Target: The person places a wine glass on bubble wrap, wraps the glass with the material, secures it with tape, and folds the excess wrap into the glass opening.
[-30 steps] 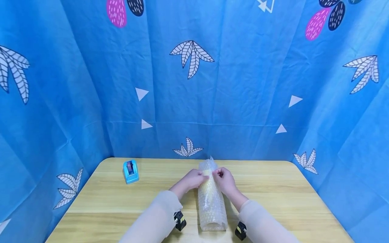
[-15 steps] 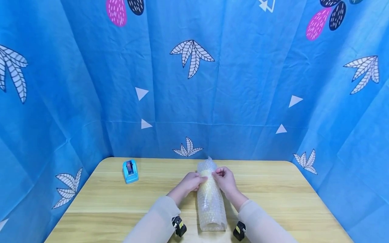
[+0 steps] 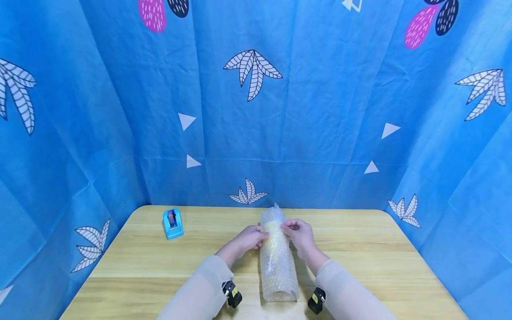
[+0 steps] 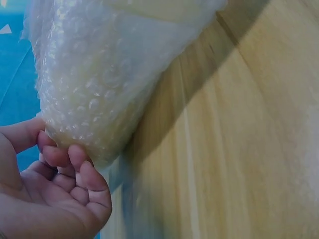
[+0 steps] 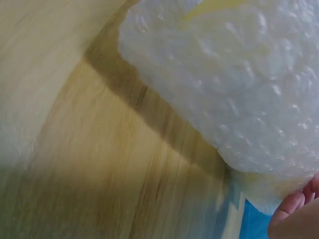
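A roll of clear bubble wrap lies lengthwise on the table, its near end showing a hollow opening. Something yellowish shows through the layers; its kind cannot be told. My left hand holds the roll's left side near the far end, thumb on top. In the left wrist view, that hand's fingers curl against the end of the bubble wrap. Across from it, my right hand pinches the wrap between thumb and forefinger. The right wrist view catches only part of this hand, beside the bubble wrap.
A blue tape dispenser stands at the back left of the wooden table. Behind the table and along both sides hangs a blue patterned curtain. Small black cameras sit at both wrists, below pale sleeves.
My left hand has shifted slightly left, its thumb sliding toward the roll's side. The right hand keeps its pinch with little motion. The head view has tilted a little.
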{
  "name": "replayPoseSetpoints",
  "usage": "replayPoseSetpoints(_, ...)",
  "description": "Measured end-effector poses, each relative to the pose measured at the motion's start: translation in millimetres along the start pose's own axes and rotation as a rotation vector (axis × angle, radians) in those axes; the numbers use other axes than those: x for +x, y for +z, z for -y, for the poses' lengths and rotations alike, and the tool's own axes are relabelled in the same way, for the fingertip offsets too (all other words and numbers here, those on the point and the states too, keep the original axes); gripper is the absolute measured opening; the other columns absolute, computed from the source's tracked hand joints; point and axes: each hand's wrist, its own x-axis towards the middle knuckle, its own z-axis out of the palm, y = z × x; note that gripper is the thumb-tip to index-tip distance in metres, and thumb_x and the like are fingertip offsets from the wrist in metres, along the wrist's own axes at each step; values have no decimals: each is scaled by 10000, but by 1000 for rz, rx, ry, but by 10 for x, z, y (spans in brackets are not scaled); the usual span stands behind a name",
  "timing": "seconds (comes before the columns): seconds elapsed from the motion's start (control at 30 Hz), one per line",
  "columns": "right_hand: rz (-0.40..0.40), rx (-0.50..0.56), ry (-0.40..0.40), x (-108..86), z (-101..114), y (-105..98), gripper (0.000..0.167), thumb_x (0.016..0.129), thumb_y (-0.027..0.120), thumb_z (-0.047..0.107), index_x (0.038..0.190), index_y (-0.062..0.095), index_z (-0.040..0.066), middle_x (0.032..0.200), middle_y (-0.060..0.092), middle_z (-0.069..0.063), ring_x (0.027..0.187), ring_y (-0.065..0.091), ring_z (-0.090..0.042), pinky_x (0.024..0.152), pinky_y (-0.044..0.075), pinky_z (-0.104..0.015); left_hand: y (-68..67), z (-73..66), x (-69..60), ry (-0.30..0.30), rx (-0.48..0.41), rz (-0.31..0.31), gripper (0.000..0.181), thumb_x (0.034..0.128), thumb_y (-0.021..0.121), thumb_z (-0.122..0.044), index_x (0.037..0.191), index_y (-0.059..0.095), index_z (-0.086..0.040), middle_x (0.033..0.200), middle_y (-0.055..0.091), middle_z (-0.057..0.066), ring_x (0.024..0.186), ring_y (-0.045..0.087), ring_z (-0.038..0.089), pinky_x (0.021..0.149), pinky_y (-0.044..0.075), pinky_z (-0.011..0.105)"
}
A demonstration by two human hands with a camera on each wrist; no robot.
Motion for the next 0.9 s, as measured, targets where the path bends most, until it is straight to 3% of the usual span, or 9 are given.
replayPoseSetpoints(0.17,8,45,4,13,-20,-37,66,892,735,14,907,678,-16,812,633,-40,744,597,-129,669,555,-214,-2,26,-11,8,-15,-38,186,943,670,-211,849,553,-100,742,533,21,710,521,167,653,452,265)
replayPoseSetpoints(0.33,31,46,33,-9,1,-76,122,911,691,-15,1011,650,-71,870,630,-63,759,594,-129,702,554,-228,4,35,-50,30,-44,-57,147,921,667,-105,1012,578,-32,819,571,59,757,563,182,683,482,289)
replayPoseSetpoints(0.47,126,95,160,-28,32,-128,272,952,654,53,1155,540,-87,867,579,-51,699,554,-97,643,522,-199,28,23,-89,40,-36,-111,197,925,639,-82,1082,563,9,917,575,100,786,565,203,719,525,336)
replayPoseSetpoints(0.6,269,129,305,-29,22,-185,406,995,621,179,1273,468,-76,820,582,-29,662,555,-74,640,521,-196,62,12,-127,-4,-56,-157,362,969,610,-167,1238,491,42,1064,584,163,855,608,239,774,574,387)
replayPoseSetpoints(0.73,364,123,382,-21,-19,-215,487,1004,603,319,1290,500,-62,897,651,-46,770,636,-121,746,560,-264,85,12,-161,-49,-124,-93,542,1019,565,-247,1398,380,94,1183,584,210,986,651,288,855,583,430)
replayPoseSetpoints(0.9,421,113,400,-13,-41,-213,446,987,586,386,1188,548,-11,961,681,-72,862,636,-190,789,555,-324,89,10,-186,-45,-221,4,556,1053,505,-258,1409,372,148,1219,595,218,1072,638,338,934,552,463)
